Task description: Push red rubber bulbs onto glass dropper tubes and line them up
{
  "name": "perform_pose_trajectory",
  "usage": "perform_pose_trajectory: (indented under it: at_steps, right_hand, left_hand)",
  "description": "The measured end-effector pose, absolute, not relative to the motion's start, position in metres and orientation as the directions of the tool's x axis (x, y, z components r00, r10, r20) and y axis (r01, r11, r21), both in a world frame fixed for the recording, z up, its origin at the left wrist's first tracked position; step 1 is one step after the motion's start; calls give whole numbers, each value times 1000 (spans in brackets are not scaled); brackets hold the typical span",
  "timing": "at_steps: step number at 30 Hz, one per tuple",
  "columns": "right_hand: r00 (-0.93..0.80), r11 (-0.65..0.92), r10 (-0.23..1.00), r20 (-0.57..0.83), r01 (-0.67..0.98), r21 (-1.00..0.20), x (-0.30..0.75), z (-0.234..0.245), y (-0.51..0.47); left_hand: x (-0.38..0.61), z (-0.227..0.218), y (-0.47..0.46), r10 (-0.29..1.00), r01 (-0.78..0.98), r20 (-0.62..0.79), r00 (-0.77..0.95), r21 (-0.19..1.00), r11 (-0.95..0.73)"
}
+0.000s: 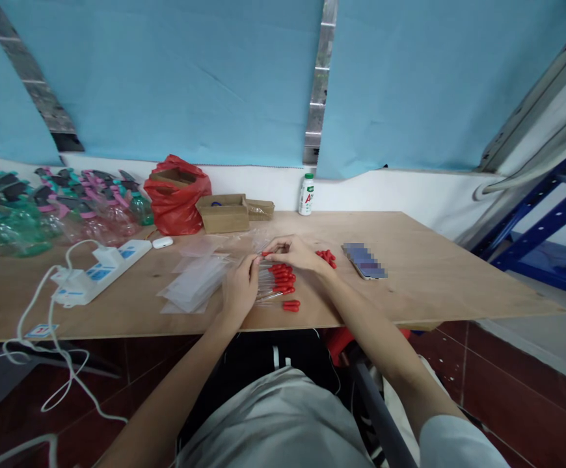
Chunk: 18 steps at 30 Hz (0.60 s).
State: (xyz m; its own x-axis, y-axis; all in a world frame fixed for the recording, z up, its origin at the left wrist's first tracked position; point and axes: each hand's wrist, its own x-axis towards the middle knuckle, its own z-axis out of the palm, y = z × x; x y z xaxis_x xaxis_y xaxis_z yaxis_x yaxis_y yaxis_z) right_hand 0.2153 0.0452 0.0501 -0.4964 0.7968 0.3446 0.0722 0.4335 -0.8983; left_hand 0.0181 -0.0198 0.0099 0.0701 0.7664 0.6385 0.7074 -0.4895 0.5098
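Observation:
My left hand is closed in a pinch near the middle of the table. Close against it, my right hand also pinches, at a small red rubber bulb between the fingertips of both hands. Below the hands lie several droppers, thin clear tubes with red bulbs pointing right. A pair of red bulbs sits nearer the table's front edge. Flat clear plastic bags are stacked beside my left hand. More loose red bulbs are heaped right of my right wrist.
A phone lies to the right on the wooden table. Behind stand a white bottle, cardboard box and red plastic bag. Leftward are a power strip with trailing cables, a white case and several spray bottles.

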Motion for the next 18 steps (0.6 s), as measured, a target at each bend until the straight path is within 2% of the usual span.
perform_pose_trajectory:
  at_steps: [18]
  right_hand:
    - [-492, 407, 807, 327, 63, -911, 218, 50, 39]
  left_hand:
    - [12, 9, -16, 708, 714, 697, 116, 437, -547]
